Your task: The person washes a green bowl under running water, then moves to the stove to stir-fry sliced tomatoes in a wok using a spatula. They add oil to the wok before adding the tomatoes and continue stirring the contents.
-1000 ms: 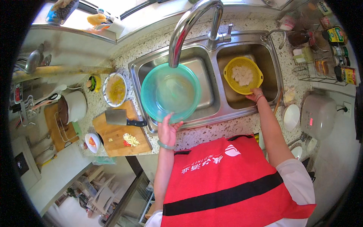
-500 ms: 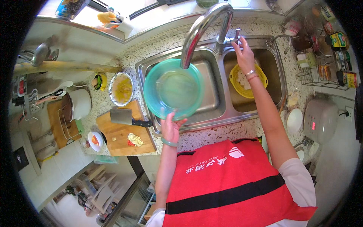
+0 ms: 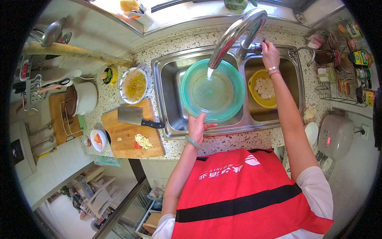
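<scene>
A translucent green basin is over the left sink bowl, beneath the curved chrome faucet. White water runs from the spout into it. My left hand grips the basin's near rim, some fingers hidden under or behind it. My right hand is closed on the faucet's lever, beside the spout's base. Below that forearm, a yellow plastic colander sits in the right sink bowl with white pieces inside.
Left of the sink lies a cutting board with a cleaver and chopped garlic and red bits. Beyond it stands a bowl of yellow pieces in liquid. A spice rack and a rice cooker stand at right.
Water now runs from the spout, where none showed before. The basin and my left hand have shifted right under the faucet. My right hand has closed on the lever.
</scene>
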Available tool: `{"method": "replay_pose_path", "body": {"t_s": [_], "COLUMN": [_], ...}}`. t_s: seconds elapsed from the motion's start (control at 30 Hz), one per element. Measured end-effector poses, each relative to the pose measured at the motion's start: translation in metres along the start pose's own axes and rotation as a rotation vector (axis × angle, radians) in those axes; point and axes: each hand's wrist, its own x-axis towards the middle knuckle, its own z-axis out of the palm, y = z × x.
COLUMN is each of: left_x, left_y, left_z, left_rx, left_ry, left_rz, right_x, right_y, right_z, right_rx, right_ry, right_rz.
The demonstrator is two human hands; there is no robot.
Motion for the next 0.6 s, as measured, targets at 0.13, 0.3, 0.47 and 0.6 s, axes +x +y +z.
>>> {"method": "replay_pose_path", "body": {"t_s": [0.13,0.3,0.47,0.6], "left_x": [0.001,0.005,0.035,0.010], "left_y": [0.001,-0.002,-0.044,-0.002], "left_z": [0.005,0.005,-0.046,-0.036], "left_rx": [0.024,0.144,0.405,0.098], "left_ry": [0.068,0.032,0.147,0.136], "left_rz": [0.066,0.037,0.360,0.155], "right_x": [-0.074,-0.181,-0.219,-0.208], "right_y": [-0.063,-0.067,-0.133,-0.110], "right_z": [-0.023,0.066,0.046,0.011], "right_rx": [0.197,0.317,0.961,0.315], "right_ry": [-0.088,-0.770,-1.399,-1.696], "right_rz": [-0.426,-0.332,0.066,-0.313]}}
